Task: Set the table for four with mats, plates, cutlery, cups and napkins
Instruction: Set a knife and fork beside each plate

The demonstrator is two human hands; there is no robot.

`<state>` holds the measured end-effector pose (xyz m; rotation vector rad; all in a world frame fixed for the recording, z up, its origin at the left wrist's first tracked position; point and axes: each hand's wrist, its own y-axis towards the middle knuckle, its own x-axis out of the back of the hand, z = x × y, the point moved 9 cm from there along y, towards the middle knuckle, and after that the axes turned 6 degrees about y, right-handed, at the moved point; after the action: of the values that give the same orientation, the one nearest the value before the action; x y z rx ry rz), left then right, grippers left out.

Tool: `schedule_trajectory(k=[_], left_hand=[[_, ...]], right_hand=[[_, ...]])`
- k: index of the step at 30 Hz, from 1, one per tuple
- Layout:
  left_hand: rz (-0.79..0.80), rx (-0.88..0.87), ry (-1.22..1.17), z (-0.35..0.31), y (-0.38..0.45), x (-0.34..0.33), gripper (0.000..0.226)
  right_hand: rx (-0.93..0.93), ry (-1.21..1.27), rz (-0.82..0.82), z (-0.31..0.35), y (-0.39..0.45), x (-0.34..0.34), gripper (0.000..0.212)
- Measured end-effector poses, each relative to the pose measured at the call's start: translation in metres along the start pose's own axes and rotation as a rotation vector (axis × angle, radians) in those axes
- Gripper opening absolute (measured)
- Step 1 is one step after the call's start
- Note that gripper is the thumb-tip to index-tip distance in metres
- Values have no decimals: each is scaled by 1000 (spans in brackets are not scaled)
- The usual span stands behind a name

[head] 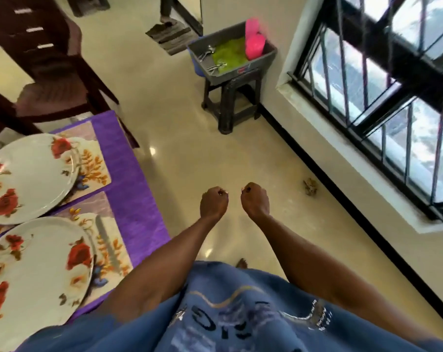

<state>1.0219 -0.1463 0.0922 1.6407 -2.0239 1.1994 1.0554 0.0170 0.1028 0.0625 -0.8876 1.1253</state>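
Now my left hand (pixel 213 203) & right hand (pixel 255 200): each grip curled together, holding nothing, over floor; plates (pixel 30 177) on bench (pixel 129 158) w/ mats (pixel 96 163).

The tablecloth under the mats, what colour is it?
Purple tablecloth, seen best in the head view.

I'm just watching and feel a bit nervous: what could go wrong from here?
Two risks, as guesses. The nearer plate and its mat lie close to the table's edge beside the person, so a brush of clothing might shift them. The tray of pink cups and cutlery sits on a small stool and could tip if grabbed carelessly.
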Motion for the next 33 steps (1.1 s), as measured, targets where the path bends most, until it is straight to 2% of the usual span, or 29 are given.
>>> schedule_trajectory(k=[6,11,17,21,26,33], left_hand=[[53,-44,246,-28,35,-31,21],[81,-86,385,-44,96,-39,24],[40,-135,464,-89,229,5,24],[-39,-78,410,-114,313,57,25],[-42,-53,442,-121,384,89,25],[-47,-89,473,-143,482,113,24]], right_hand=[[-108,-21,-1,-27,48,17,21],[-127,-46,20,-9,107,12,22],[-87,-94,17,64,226,19,24],[-56,-46,0,131,295,11,23],[-18,-35,57,196,357,-18,17],[-152,16,14,237,454,-37,24]])
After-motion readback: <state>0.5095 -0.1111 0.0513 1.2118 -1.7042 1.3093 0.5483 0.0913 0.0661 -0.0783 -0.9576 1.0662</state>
